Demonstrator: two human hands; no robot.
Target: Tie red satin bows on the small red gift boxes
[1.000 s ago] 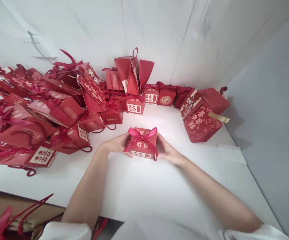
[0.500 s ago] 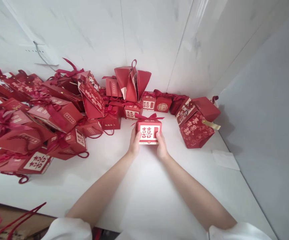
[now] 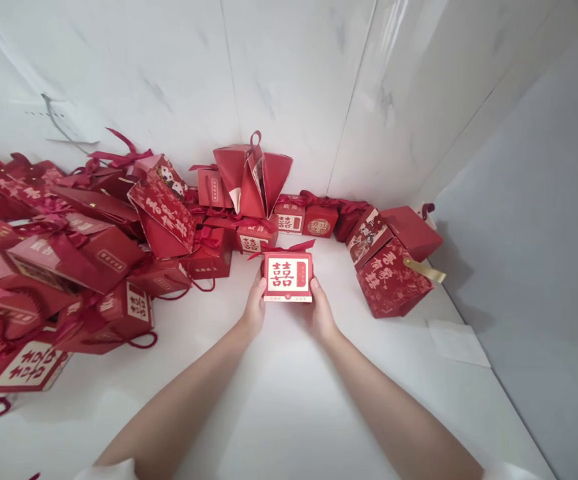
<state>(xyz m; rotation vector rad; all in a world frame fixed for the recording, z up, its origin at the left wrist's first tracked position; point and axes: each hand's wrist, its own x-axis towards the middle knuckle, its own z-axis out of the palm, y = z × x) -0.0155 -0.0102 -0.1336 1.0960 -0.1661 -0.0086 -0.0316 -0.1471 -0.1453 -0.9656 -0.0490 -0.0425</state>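
Note:
Between my two hands is a small red gift box (image 3: 287, 277), with a white panel of red characters facing me and a dark red ribbon bow on top. My left hand (image 3: 255, 303) grips its left side, thumb at the front edge. On its right side my right hand (image 3: 321, 307) presses in the same way. The fingers behind the box are mostly hidden. Just behind it stand similar red boxes, among them one with a white panel (image 3: 257, 241) and one with a round gold emblem (image 3: 320, 221).
A large heap of red boxes (image 3: 103, 257) with ribbons and cords covers the left of the white table (image 3: 269, 400). An upright folded red box (image 3: 253, 177) stands by the marbled wall. More red boxes (image 3: 393, 277) lean together at right, near a white paper (image 3: 459, 342) and the grey side wall.
The view has shifted, so the heap sits further left and lower. The box's front panel now faces me more squarely, and my right thumb has slid from its face to the side edge.

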